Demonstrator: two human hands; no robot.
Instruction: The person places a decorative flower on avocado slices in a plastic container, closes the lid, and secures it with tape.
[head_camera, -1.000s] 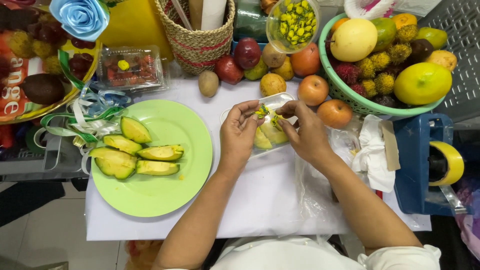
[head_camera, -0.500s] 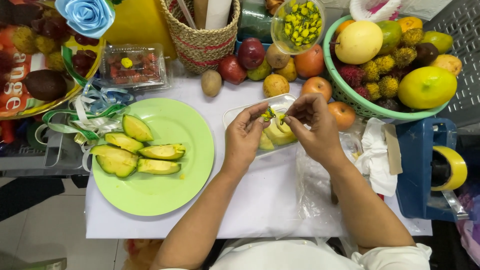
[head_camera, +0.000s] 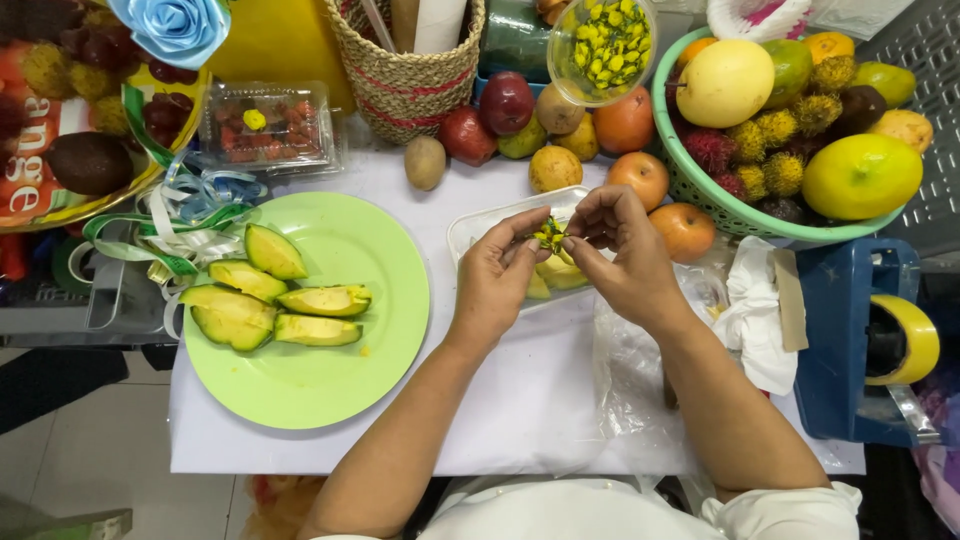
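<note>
Overhead, left hand (head_camera: 497, 282) and right hand (head_camera: 622, 250) together pinch a small yellow-green sticker (head_camera: 548, 235) above a clear plastic tray (head_camera: 478, 226) of fruit slices. Beside it, a green plate (head_camera: 340, 380) holds five avocado wedges (head_camera: 272, 300).

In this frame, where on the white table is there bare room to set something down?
Free: the near strip of the white table, between the green plate and the clear plastic bag; also the plate's near half, below the avocado wedges. Crowded: the far edge, with loose fruit, wicker basket and green fruit basket.
</note>
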